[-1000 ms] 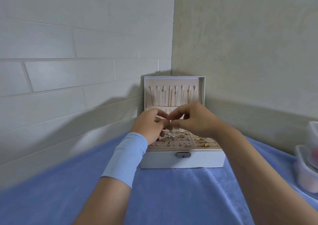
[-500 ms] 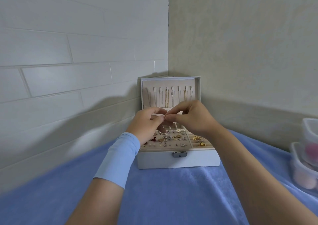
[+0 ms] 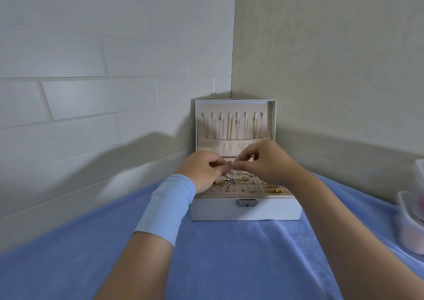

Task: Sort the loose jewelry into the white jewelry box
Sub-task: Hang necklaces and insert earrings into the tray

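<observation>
The white jewelry box (image 3: 245, 210) stands open in the corner on the blue cloth. Its raised lid (image 3: 270, 107) carries several thin chains (image 3: 229, 127) hung in a row. The beige tray holds many small earrings (image 3: 238, 182) and gold pieces (image 3: 275, 189) at its right. My left hand (image 3: 202, 171) and my right hand (image 3: 266, 162) meet fingertip to fingertip just above the tray, pinching something tiny between them; the item itself is too small to make out.
A blue cloth (image 3: 229, 258) covers the table. Clear plastic containers (image 3: 410, 221) with pink contents sit at the right edge. A white brick wall rises at the left and a plain wall at the right, close behind the box.
Both hands stay pinched together over the tray and have lowered slightly toward it. The view shifted a little.
</observation>
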A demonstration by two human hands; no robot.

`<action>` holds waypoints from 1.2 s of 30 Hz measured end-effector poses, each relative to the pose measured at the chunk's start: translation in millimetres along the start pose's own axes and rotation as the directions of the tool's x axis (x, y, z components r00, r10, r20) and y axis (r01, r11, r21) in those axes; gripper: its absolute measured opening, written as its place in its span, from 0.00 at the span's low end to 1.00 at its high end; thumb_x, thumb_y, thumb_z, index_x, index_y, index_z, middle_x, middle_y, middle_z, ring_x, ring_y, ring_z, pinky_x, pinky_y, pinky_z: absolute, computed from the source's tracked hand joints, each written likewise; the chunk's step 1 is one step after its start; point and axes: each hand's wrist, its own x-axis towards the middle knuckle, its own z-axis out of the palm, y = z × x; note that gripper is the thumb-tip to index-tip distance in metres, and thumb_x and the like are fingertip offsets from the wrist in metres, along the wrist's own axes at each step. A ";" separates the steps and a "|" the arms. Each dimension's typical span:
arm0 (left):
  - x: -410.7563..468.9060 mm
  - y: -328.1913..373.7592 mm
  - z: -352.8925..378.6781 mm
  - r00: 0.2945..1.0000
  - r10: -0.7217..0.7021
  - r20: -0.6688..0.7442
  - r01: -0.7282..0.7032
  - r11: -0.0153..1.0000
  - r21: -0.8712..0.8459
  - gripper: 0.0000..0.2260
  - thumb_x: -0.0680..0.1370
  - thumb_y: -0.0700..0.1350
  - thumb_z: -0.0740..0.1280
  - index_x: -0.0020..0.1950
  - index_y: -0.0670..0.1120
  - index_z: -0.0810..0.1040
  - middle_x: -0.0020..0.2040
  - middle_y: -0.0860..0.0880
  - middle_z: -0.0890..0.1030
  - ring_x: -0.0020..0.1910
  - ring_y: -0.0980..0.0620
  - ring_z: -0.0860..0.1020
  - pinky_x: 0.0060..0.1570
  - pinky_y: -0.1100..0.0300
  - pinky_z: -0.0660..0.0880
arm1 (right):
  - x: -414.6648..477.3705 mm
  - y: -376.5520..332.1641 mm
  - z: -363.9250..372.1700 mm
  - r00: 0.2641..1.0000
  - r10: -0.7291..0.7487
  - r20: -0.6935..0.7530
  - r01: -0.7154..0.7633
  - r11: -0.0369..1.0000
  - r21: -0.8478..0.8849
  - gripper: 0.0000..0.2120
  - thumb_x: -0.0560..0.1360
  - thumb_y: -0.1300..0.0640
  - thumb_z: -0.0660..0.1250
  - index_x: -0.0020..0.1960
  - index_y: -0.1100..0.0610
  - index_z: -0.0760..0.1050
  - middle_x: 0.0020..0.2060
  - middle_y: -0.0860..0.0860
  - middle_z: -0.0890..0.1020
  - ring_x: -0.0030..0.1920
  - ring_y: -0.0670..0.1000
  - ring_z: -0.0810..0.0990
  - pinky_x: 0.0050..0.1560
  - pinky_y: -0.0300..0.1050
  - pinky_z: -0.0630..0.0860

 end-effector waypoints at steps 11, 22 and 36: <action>0.7 -3.1 3.0 0.992 -0.003 0.127 -0.037 0.951 0.307 0.04 0.75 0.49 0.70 0.47 0.59 0.84 0.52 0.58 0.82 0.51 0.56 0.77 0.52 0.62 0.72 | -3.6 -3.7 6.5 0.988 0.017 0.155 0.036 0.943 -0.330 0.03 0.71 0.52 0.77 0.38 0.45 0.86 0.34 0.41 0.84 0.36 0.37 0.79 0.38 0.34 0.73; -0.1 -3.6 3.3 0.993 -0.011 0.120 -0.022 0.963 0.268 0.04 0.75 0.49 0.72 0.48 0.57 0.84 0.49 0.58 0.82 0.48 0.56 0.77 0.49 0.63 0.70 | -4.8 -10.6 7.4 0.971 0.057 0.232 0.048 0.904 -0.424 0.04 0.74 0.48 0.72 0.45 0.44 0.87 0.38 0.42 0.85 0.41 0.43 0.81 0.48 0.48 0.81; -39.5 4.6 -4.0 0.997 0.071 0.029 -0.076 0.961 0.265 0.02 0.76 0.49 0.70 0.46 0.56 0.79 0.47 0.58 0.77 0.43 0.60 0.73 0.45 0.63 0.68 | -37.0 -31.8 -4.6 0.990 -0.003 0.139 0.034 0.974 -0.224 0.04 0.75 0.52 0.74 0.42 0.49 0.85 0.36 0.45 0.84 0.35 0.42 0.78 0.43 0.43 0.79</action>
